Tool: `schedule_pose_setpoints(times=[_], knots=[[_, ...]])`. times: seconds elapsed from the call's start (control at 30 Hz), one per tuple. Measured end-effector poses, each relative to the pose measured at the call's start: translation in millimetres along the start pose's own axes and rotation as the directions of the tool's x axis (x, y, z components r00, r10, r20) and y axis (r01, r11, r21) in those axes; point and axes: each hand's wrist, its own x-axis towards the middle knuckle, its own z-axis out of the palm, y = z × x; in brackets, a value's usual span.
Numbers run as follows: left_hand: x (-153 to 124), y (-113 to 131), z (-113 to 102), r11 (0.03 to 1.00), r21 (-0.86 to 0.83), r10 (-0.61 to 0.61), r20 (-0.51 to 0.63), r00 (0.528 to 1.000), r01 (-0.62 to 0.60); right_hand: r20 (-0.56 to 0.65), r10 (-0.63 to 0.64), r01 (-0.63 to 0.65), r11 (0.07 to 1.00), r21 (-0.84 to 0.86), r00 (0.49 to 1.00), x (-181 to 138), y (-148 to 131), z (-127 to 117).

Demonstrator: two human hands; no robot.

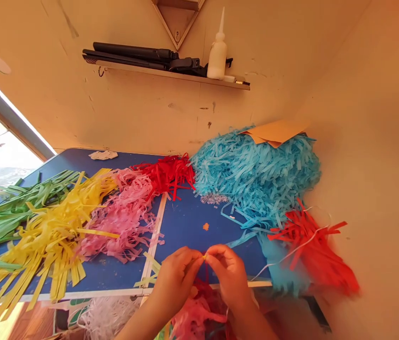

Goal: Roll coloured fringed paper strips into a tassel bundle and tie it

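"So, what are the fingers doing?"

"Pinching, on both sides. The left hand (pixel 176 276) and the right hand (pixel 233 274) are meeting thumb to forefinger, gripping a tiny yellow piece (pixel 204 257) between them. It is showing over the near part of the desk (pixel 188 212); its height above the surface is not showing. A thin reddish strand (pixel 207 272) is running down towards pink-red fringe (pixel 199 314) below."

"Why that grip?"

"Judgement: the piece is looking too small for a palm, so fingertips are probably giving finer control."

"Why separate heaps?"

"Presumably, sorting by colour is keeping each easy to reach."

"Counts?"

"One green heap (pixel 22 210), one yellow heap (pixel 61 212), one pink heap (pixel 123 217) and one light-blue heap (pixel 252 172). Reds, two: a red heap (pixel 171 172) is lying between pink and light blue; a red bundle (pixel 326 259), partly blurring, is sitting at the right, one white string (pixel 305 242) crossing it. At least two tan sheets (pixel 280 131) are resting on the light-blue heap. One bottle (pixel 217 57) is standing on one shelf (pixel 142 70). Single strips are overlapping too much for counting."
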Motion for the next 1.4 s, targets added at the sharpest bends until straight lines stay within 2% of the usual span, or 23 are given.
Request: schedule_pose_setpoints(times=[0.13,0.3,0.43,0.53,0.63,0.73,0.8,0.93,1.03,1.2,1.3,1.4], knots=[[-2,5,-2,0.999,0.050,0.013,0.037,0.999,-0.015,-0.032,-0.114,0.110,0.986,-0.124,0.993,-5,-7,-3],[-4,5,-1,0.998,0.063,-0.004,0.010,1.000,0.003,0.012,-0.119,0.120,0.980,-0.161,0.993,-10,-4,-5],[-8,2,7,0.981,0.166,0.121,-0.090,0.989,-0.105,0.048,-0.154,0.161,0.950,-0.266,0.987,-11,-5,-7],[-10,2,10,0.967,0.206,0.172,-0.084,0.981,-0.152,0.083,-0.176,0.192,0.946,-0.263,0.981,-11,-8,-10],[-9,3,7,0.983,0.137,0.133,-0.062,0.989,-0.124,0.139,-0.143,0.168,0.967,-0.190,0.980,-9,-10,-13],[-6,6,-1,1.000,0.002,-0.027,0.008,1.000,0.027,0.167,-0.138,0.165,0.973,-0.161,0.976,-9,-10,-15],[-4,8,-6,0.996,-0.054,-0.070,0.066,0.995,0.073,0.172,-0.142,0.172,0.970,-0.173,0.975,-9,-10,-15],[-3,9,-8,0.998,-0.057,0.021,0.038,0.999,-0.019,0.181,-0.147,0.193,0.944,-0.269,0.972,-12,-12,-16],[-5,7,-5,0.999,-0.011,0.043,0.034,0.998,-0.043,0.182,-0.139,0.195,0.919,-0.342,0.973,-13,-14,-18],[-4,0,-3,0.996,-0.026,0.086,0.004,0.996,-0.086,0.188,-0.052,0.107,0.950,-0.293,0.981,-7,-18,-26],[-1,2,-6,0.986,-0.070,0.152,0.048,0.987,-0.148,0.195,-0.041,0.091,0.963,-0.255,0.980,-6,-17,-28],[1,6,-10,0.984,-0.105,0.155,0.109,0.982,-0.144,0.226,-0.058,0.101,0.977,-0.187,0.972,-7,-16,-30]])
